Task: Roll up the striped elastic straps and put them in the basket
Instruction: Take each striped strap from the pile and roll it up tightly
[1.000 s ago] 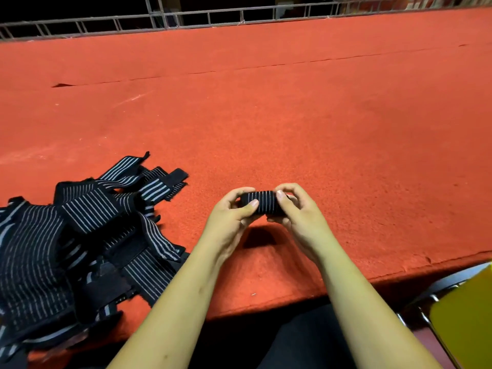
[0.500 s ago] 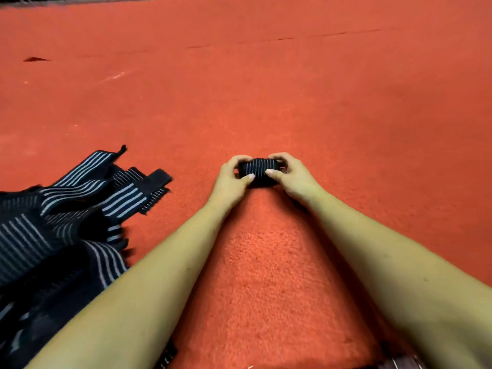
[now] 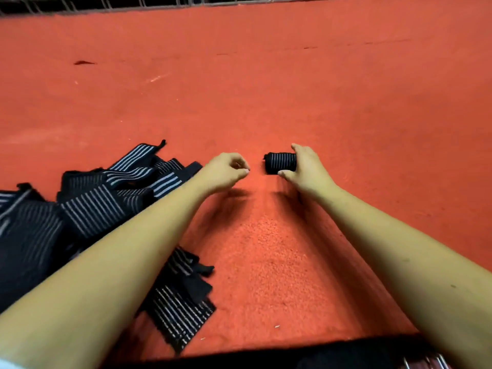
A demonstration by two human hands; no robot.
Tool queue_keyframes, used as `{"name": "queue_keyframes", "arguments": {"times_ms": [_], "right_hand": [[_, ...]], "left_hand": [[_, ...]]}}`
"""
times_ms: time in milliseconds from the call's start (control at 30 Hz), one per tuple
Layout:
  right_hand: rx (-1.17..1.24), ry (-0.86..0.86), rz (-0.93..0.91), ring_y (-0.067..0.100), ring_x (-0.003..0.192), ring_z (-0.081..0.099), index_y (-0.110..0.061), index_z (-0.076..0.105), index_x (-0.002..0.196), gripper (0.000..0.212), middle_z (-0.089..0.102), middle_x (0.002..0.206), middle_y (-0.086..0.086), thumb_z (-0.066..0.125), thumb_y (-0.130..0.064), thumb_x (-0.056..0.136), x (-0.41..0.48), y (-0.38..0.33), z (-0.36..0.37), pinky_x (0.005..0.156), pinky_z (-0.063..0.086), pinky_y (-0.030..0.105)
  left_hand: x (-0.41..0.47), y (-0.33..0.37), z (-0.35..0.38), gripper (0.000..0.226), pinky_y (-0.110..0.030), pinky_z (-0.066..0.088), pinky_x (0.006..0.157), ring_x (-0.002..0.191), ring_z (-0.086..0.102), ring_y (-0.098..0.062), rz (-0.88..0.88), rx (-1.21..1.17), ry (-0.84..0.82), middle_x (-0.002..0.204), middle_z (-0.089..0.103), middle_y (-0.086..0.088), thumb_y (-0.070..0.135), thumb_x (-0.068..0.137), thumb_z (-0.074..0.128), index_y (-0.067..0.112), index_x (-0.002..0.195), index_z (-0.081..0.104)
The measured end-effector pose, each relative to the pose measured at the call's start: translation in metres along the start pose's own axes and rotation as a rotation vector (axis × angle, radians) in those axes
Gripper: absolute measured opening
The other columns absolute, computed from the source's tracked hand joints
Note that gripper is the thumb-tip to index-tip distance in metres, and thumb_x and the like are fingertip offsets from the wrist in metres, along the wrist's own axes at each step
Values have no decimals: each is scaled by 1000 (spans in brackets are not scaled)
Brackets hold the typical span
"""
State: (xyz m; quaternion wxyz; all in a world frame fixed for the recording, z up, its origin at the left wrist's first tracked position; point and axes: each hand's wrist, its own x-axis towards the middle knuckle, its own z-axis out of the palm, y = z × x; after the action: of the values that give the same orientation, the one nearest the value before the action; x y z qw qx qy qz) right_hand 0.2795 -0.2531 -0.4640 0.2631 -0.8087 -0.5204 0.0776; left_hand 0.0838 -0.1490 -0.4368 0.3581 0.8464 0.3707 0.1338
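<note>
A pile of striped straps lies at the left edge of the red tabletop. The left hand is curled up and holds nothing. Just beside it, the right hand grips the rolled strap. Wide red room runs beyond, up to a metal rail.

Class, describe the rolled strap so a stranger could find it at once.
Start at the red carpeted surface. Right of the pile of unrolled striped straps, the right hand grips the rolled strap. It alone is wound into a tight cylinder.
</note>
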Motion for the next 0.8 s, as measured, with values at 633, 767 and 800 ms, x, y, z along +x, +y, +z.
{"name": "queue_keyframes", "arguments": {"times_ms": [633,767,800], "right_hand": [[-108,-407,-355,38,99,63,-5,62,101,25,68,105,22,57,-25,88,-175,-169,76,79,46,39],[-51,-273,-360,37,97,64,-10,60,100,15,70,102,18,49,-19,95,-161,-155,55,78,49,42],[-2,-256,-353,35,92,66,-11,59,96,11,71,97,16,50,-17,95,-155,-152,44,75,50,41]], "left_hand": [[-187,-53,-73,35,-28,42,95,111,61,-20,234,617,-177,117,69,0,41,96,56,17,119,65],[-191,-58,-77,76,-28,33,101,113,57,-11,290,634,-166,120,67,11,81,77,43,28,129,60],[-190,-60,-78,61,-29,36,96,107,60,-11,314,619,-105,111,69,12,72,81,50,28,121,62]]}}
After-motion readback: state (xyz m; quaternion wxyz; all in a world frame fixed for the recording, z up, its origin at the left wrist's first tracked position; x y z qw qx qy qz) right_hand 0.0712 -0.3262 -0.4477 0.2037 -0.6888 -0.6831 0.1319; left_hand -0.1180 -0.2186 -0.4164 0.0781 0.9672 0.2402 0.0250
